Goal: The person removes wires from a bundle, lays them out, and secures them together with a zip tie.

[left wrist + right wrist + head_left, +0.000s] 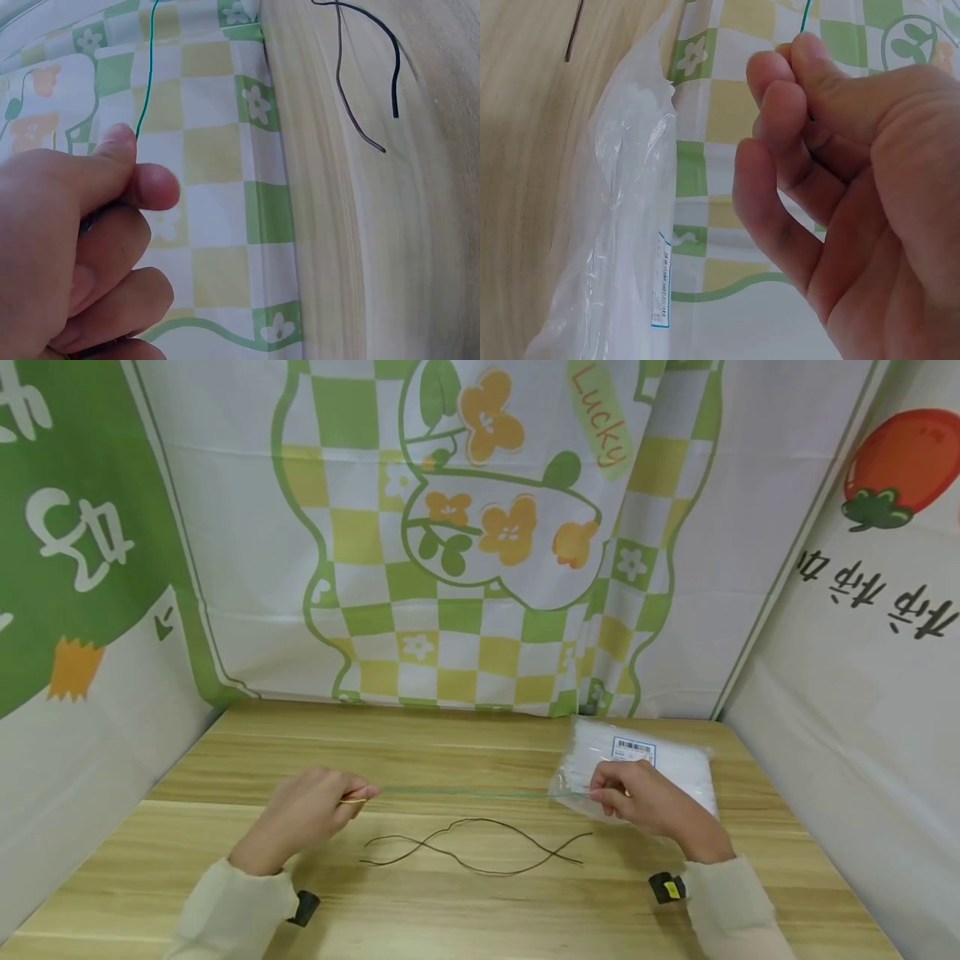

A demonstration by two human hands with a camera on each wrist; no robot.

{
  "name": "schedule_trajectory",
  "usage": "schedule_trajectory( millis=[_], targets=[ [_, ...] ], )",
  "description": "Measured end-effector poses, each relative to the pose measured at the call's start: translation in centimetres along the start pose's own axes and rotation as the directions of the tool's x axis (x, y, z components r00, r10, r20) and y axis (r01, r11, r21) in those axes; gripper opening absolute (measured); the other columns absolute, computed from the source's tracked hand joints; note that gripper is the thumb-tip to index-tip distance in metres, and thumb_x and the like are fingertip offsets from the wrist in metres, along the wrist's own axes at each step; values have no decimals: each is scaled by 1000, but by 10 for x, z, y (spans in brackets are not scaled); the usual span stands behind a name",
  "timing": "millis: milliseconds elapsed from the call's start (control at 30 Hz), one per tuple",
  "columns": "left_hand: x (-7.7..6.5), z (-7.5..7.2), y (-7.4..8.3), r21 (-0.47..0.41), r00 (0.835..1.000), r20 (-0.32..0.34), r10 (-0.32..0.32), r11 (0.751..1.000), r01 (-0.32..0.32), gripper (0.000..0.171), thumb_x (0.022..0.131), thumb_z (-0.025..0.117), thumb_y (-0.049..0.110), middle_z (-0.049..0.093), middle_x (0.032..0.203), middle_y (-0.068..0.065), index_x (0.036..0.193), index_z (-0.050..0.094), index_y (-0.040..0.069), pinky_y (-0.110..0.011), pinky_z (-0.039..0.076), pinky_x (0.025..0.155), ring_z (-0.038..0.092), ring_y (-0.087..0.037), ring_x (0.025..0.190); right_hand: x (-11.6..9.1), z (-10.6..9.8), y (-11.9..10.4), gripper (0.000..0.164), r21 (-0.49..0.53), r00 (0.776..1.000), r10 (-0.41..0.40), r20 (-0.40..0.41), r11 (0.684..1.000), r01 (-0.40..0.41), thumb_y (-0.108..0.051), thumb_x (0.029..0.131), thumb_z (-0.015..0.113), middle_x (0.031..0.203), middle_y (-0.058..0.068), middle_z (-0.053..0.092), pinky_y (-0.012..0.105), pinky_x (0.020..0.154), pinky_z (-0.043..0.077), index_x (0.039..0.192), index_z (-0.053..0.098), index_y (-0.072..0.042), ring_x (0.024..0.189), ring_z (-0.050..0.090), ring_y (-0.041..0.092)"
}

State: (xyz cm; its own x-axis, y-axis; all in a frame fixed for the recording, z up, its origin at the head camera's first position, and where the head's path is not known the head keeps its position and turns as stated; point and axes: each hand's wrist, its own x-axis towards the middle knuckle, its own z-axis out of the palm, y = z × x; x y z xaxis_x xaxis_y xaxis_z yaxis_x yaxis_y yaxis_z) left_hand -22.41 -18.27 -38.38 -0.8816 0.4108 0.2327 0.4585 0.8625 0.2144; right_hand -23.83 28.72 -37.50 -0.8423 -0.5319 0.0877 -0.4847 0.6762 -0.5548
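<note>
A thin green wire (480, 792) stretches nearly straight between the two hands, above the table. The left hand (318, 806) pinches one end between thumb and forefinger, its other fingers curled into the palm. A yellow wire (351, 801) pokes out of that hand, and bits of dark and red show among its fingers in the left wrist view. At the other end, the right hand (637, 793) pinches the green wire by thumb and fingertips. Below lie two thin wires, one black (395, 67) and one brown (341, 86), crossing each other twice on the table.
A clear plastic bag (686, 764) of white contents, with a barcode label (633, 749), lies behind and under the right hand. The wooden table (420, 927) ends at a printed cloth wall (480, 643), with cloth walls on both sides too.
</note>
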Motion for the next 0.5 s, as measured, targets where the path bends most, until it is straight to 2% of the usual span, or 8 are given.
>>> schedule_trajectory(
  millis=[100,300,500],
  targets=[
    [0,2,-1,-10,1000,-5,7,1000,-7,45,107,60,39,37,57,15,65,51,28,-24,30,48,32,-2,52,0,0,1,13,-19,1000,-7,-15,1000,7,-8,106,62,76,4,67,23,61,49,93,67,-8,66,56,2],
    [1,3,-1,-6,1000,-5,-4,1000,4,42,107,60,39,38,59,13,67,50,28,-26,31,50,35,-5,54,-1,0,1,17,-114,999,-16,-47,993,11,-15,107,60,71,-11,61,23,61,43,92,67,-16,60,48,0],
    [0,1,0,9,999,7,-36,999,36,36,104,66,33,51,65,12,69,57,27,-29,32,51,39,-8,57,-3,-1,0,20,-153,998,-28,-53,988,20,-16,107,61,66,-15,55,22,61,41,88,66,-18,57,43,-1]
  ],
)
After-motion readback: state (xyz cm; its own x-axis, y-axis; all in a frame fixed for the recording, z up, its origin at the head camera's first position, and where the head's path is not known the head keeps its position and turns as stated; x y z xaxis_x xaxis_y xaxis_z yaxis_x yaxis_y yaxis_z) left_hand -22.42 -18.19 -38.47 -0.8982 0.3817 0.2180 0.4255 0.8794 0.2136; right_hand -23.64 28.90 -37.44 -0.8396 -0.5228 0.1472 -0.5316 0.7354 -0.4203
